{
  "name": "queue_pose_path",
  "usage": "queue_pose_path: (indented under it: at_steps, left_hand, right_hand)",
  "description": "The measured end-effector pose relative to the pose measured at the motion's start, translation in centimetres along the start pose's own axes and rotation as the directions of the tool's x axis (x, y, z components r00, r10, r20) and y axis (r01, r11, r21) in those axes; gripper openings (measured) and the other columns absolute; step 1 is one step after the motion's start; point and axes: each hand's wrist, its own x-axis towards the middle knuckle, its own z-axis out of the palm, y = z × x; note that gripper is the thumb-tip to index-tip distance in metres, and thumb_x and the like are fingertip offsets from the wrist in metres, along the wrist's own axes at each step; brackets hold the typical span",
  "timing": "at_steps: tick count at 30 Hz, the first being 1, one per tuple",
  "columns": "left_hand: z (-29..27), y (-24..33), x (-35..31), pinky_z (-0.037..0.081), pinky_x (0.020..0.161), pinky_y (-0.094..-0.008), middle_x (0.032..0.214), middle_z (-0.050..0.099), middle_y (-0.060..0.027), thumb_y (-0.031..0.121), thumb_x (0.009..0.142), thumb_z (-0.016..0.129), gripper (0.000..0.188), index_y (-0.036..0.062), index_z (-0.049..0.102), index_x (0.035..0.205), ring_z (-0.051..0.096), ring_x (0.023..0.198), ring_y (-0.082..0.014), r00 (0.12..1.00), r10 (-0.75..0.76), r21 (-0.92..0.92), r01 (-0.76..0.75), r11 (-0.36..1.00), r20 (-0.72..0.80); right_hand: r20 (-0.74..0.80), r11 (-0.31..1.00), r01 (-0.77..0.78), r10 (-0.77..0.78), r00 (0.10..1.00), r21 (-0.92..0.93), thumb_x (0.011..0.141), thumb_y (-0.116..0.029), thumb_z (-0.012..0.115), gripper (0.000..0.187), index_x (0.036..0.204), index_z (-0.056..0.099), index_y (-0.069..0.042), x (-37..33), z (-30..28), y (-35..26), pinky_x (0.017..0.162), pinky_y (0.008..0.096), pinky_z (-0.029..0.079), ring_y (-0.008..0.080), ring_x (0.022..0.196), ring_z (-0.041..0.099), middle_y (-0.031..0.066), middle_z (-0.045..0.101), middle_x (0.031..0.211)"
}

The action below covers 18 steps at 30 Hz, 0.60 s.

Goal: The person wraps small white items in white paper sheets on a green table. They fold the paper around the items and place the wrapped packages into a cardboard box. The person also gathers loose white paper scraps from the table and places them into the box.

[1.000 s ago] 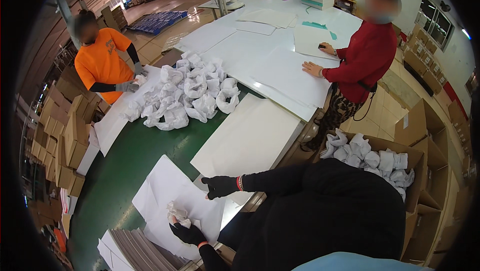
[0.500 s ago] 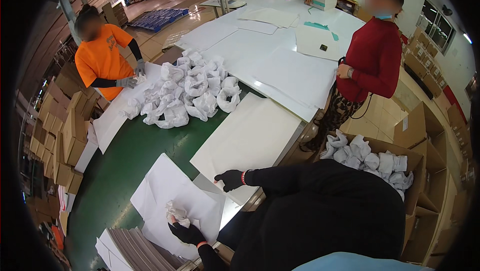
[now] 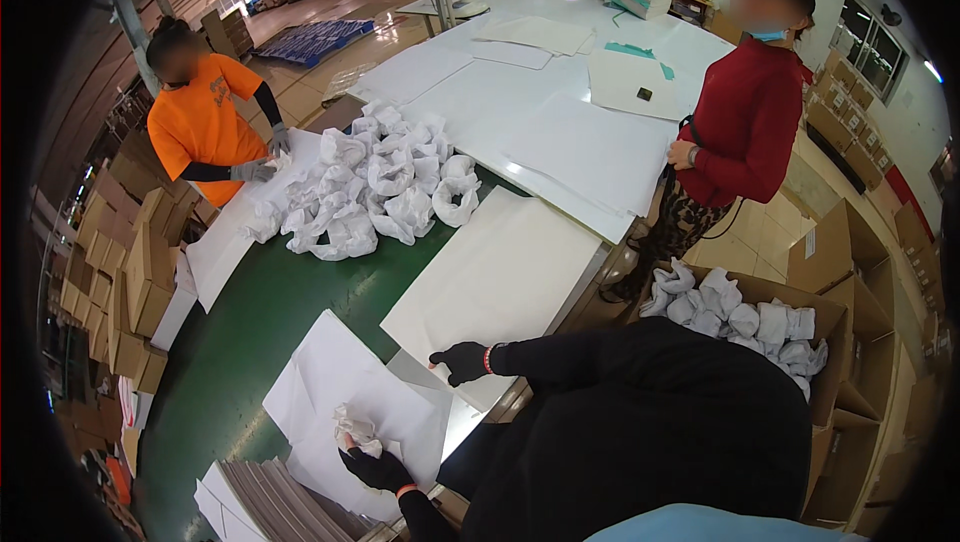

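My left hand [image 3: 376, 468], in a black fingerless glove, is closed around a crumpled white paper bundle [image 3: 354, 426]. The bundle rests over loose white sheets [image 3: 310, 382] on a green tabletop [image 3: 230, 362]. Gloved the same way, my right hand [image 3: 460, 363] is at the near edge of a pile of large off-white paper sheets [image 3: 500, 262]. Its fingers are curled, with the fingertips pinched at the paper edge.
Crumpled white paper rings [image 3: 370, 182] lie heaped ahead. A stack of grey-white boards [image 3: 270, 502] stands at lower left. A carton of wrapped white pieces [image 3: 740, 312] sits at right. Co-workers in orange [image 3: 210, 122] and red [image 3: 750, 112] stand around a white table [image 3: 560, 142].
My hands stay nearly in place on the bundle and the paper edge. The view shifts slightly. At the far table, a co-worker's hands move around a white box.
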Motion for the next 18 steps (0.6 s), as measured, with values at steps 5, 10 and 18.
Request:
queue_pose_path:
  at_steps: [5,10,18]
  left_hand:
    - [0.5,0.5,0.3,0.035,0.107,-0.0430,0.133,0.050,-0.0194,-0.008,0.073,0.059,0.064,0.0099,0.051,0.134,0.045,0.126,-0.0360,1.000,0.013,-0.014,-0.013,1.000,-0.020]
    - [0.4,-1.1,-0.1,0.035,0.107,-0.0428,0.133,0.049,-0.0193,-0.004,0.074,0.062,0.062,0.0054,0.049,0.134,0.047,0.124,-0.0351,0.999,0.038,-0.037,-0.039,0.999,-0.030]
    - [-0.6,-2.7,3.2,0.039,0.103,-0.0396,0.129,0.054,-0.0151,-0.003,0.066,0.068,0.070,0.0084,0.048,0.133,0.049,0.121,-0.0342,0.976,0.140,-0.176,-0.110,0.978,0.165]
  right_hand:
    - [-0.004,0.998,-0.011,0.011,1.000,-0.059,0.069,-0.030,0.073,0.065,0.128,0.050,-0.013,-0.3,-0.2,0.0,0.074,0.0460,0.048,0.0355,0.085,0.063,0.0170,0.063,0.087]
    - [0.011,0.990,-0.049,0.051,0.999,-0.133,0.072,-0.042,0.072,0.065,0.125,0.051,-0.011,0.4,1.0,-1.3,0.076,0.0456,0.048,0.0340,0.087,0.063,0.0146,0.064,0.086]
    - [0.149,0.960,-0.093,0.136,0.979,-0.265,0.065,-0.063,0.071,0.064,0.084,0.068,-0.002,4.4,2.8,-2.8,0.076,0.0453,0.051,0.0346,0.083,0.066,0.0177,0.068,0.086]
